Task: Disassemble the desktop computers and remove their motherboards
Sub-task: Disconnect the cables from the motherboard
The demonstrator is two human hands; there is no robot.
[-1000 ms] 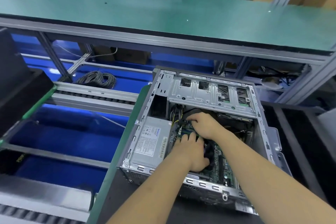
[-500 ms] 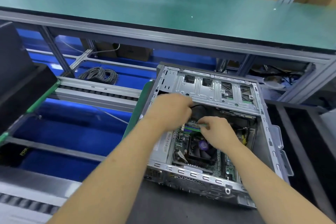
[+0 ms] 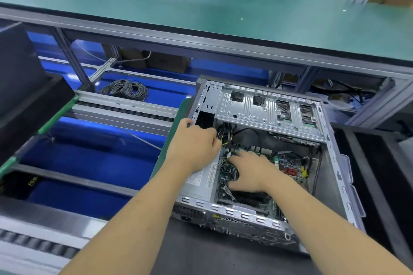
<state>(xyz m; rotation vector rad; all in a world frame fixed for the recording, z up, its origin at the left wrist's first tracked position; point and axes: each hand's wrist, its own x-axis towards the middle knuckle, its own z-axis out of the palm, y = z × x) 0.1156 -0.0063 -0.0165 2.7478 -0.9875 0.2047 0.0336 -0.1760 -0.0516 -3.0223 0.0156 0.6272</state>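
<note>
An open desktop computer case lies on its side on a dark mat. Inside, the green motherboard shows, with a silver drive cage across the far end and a grey power supply on the left. My left hand hovers over the power supply, its fingers curled round the yellow and black power cables, thumb by the case edge. My right hand rests flat on the motherboard's left part with fingers spread, covering the cooler.
A green-topped shelf spans the space above and behind the case. Left of the case run roller conveyor rails over a blue floor, with a coil of grey cable. A black slab leans at the far left.
My left hand left the board, rose and moved left over the power supply, then took the cables. My right hand slid down onto the board's left part.
</note>
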